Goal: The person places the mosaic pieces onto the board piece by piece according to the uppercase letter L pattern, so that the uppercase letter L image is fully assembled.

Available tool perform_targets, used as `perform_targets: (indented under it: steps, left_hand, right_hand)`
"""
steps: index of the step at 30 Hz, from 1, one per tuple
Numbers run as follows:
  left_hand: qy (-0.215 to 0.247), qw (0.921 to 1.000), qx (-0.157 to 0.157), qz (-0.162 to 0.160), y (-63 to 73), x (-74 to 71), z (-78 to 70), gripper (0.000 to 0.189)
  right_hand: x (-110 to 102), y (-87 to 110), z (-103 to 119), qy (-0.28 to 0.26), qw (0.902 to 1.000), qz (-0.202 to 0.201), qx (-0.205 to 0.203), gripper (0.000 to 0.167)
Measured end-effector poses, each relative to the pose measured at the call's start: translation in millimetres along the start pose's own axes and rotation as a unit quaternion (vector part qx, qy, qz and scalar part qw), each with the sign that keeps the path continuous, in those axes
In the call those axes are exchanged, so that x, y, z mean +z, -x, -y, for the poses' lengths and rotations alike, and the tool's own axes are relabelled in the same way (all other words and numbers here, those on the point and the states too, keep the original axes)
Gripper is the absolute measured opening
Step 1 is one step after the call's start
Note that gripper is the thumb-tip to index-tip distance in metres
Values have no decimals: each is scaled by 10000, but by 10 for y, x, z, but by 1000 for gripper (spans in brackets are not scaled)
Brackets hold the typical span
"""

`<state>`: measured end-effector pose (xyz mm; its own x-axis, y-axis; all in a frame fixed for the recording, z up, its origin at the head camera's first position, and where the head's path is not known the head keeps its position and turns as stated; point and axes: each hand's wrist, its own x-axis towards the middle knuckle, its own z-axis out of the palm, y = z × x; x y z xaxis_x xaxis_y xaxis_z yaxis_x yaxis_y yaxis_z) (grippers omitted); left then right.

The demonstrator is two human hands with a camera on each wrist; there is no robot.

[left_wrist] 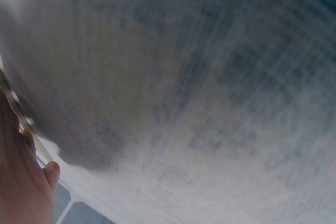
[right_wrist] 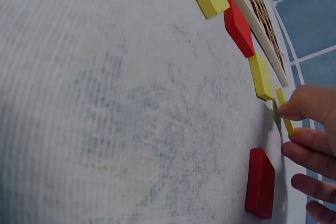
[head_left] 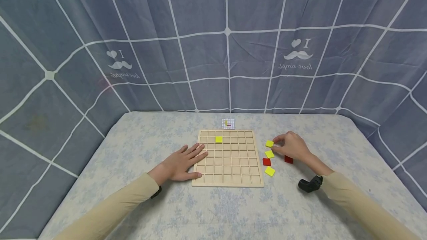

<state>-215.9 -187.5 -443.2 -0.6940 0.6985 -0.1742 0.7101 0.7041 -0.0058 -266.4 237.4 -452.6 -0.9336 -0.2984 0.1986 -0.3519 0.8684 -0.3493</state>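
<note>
My left hand (head_left: 181, 164) lies with fingers spread over the left edge of a wooden grid board (head_left: 230, 161). One yellow square tile (head_left: 218, 139) sits in a cell of the board's second row from the top. To the board's right, my right hand (head_left: 293, 147) pinches another yellow tile (right_wrist: 287, 116) between thumb and fingertips; the right wrist view shows it tilted above the cloth. Beside that hand are two more yellow tiles, one nearer (head_left: 269, 154) and one lower (head_left: 270, 171), with a red tile (head_left: 267, 162) between them. A second red tile (head_left: 288, 159) is partly covered by the right hand.
A small printed grid card (head_left: 228, 123) with coloured squares lies just behind the board. The table has a pale floral cloth (head_left: 207, 210). Blue-grey curtains (head_left: 200, 58) with white lines enclose the back and sides. A black device (head_left: 311, 184) is on the right wrist.
</note>
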Motion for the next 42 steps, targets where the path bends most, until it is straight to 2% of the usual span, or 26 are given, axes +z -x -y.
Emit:
perform_targets:
  steps: [13, 23, 33, 42]
  left_hand:
    - [-47, 10000, -26, 5, 1, 3, -9, 75]
    - [-51, 10000, -43, 35, 7, -5, -18, 76]
    - [-58, 10000, -38, 28, -2, -14, -22, 75]
    - [-42, 10000, -66, 55, 5, -6, -22, 76]
  right_hand:
    - [67, -133, 166, -282, 9993, -232, -109, 29]
    - [157, -297, 465, -630, 9977, -153, -209, 27]
    - [263, -470, 791, -840, 9944, -118, -627, 28]
    - [408, -568, 1023, -908, 9929, 35, -770, 24]
